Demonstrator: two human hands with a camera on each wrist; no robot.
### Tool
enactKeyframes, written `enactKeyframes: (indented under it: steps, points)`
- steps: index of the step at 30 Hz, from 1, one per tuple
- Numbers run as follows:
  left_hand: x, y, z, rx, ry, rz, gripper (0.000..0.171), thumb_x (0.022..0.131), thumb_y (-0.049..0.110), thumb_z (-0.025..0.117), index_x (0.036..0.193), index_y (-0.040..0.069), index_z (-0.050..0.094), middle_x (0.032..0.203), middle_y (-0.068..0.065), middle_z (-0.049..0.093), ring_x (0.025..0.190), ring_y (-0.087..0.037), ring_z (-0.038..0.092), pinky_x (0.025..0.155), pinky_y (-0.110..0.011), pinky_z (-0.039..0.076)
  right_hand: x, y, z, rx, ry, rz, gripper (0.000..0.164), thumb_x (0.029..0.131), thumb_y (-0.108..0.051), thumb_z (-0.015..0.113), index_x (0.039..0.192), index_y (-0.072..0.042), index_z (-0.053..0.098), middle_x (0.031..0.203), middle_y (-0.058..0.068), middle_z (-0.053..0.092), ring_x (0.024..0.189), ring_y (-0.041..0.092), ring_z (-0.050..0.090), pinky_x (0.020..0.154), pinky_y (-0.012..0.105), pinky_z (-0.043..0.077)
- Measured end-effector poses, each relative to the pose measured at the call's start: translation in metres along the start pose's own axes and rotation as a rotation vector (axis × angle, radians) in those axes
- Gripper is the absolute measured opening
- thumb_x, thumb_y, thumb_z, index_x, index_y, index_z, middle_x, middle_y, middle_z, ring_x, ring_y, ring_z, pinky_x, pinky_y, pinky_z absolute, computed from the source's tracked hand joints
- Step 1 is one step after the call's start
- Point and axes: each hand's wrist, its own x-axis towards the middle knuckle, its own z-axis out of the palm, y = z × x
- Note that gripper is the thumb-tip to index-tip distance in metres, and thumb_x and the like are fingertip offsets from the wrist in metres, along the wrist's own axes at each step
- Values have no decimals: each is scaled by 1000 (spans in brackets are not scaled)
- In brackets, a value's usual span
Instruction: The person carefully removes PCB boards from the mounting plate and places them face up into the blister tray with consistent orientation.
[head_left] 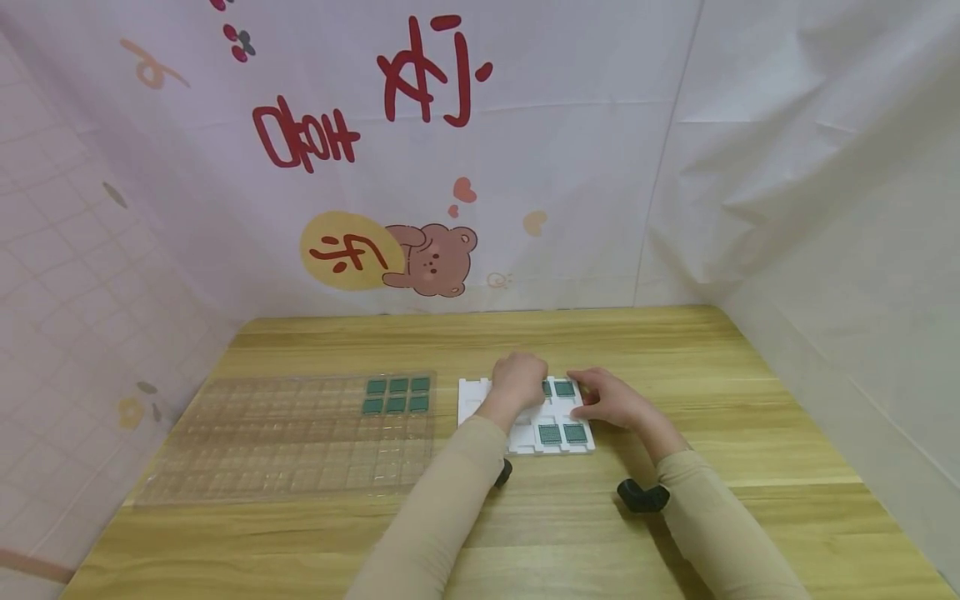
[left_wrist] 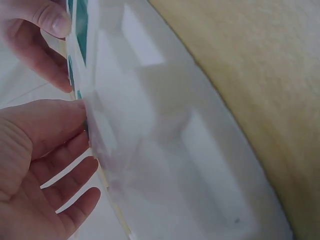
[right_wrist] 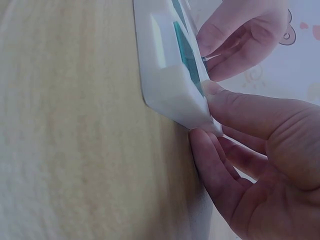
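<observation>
A white foam tray (head_left: 522,446) lies on the table with several small green square chips, such as one (head_left: 575,433) at its near right corner. My left hand (head_left: 517,383) is over the tray's far row, its thumb and forefinger pinching a green chip whose edge barely shows between them. In the left wrist view this left hand (left_wrist: 45,150) has its other fingers loosely spread. At the tray's right end my right hand (head_left: 611,398) grips the edge, thumb (right_wrist: 240,110) on top beside a seated chip (right_wrist: 187,57) and fingers against the side.
Left of the white tray lies a wide clear plastic tray (head_left: 300,467) with many pockets; several green chips (head_left: 397,404) sit in its far right corner. The wooden table (head_left: 570,533) meets a printed white curtain (head_left: 570,167) behind. A black wrist mount (head_left: 642,497) hangs by the right forearm.
</observation>
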Motion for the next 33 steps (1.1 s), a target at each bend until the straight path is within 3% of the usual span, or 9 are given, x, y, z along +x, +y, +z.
enactKeyframes:
  steps: [13, 24, 33]
  points:
    - [3, 0, 4, 33, 19, 12, 13, 81, 14, 74, 93, 20, 73, 97, 4, 69, 99, -22, 61, 84, -39, 49, -1, -2, 0, 10, -5, -8, 70, 85, -14, 78, 142, 10, 44, 130, 28, 50, 93, 25, 55, 86, 42, 46]
    - [2, -2, 3, -77, -8, -18, 27, 81, 16, 76, 107, 19, 74, 107, 5, 69, 107, -22, 59, 91, -39, 46, -2, -1, -1, 15, -7, 10, 71, 86, -16, 78, 143, 9, 44, 131, 27, 49, 93, 24, 55, 87, 42, 46]
    - [4, -3, 3, -114, -22, -21, 25, 81, 15, 77, 106, 17, 73, 104, 5, 69, 105, -22, 58, 89, -38, 46, -2, -3, -2, 22, -10, 12, 71, 85, -15, 78, 142, 9, 44, 132, 29, 48, 92, 24, 54, 86, 41, 46]
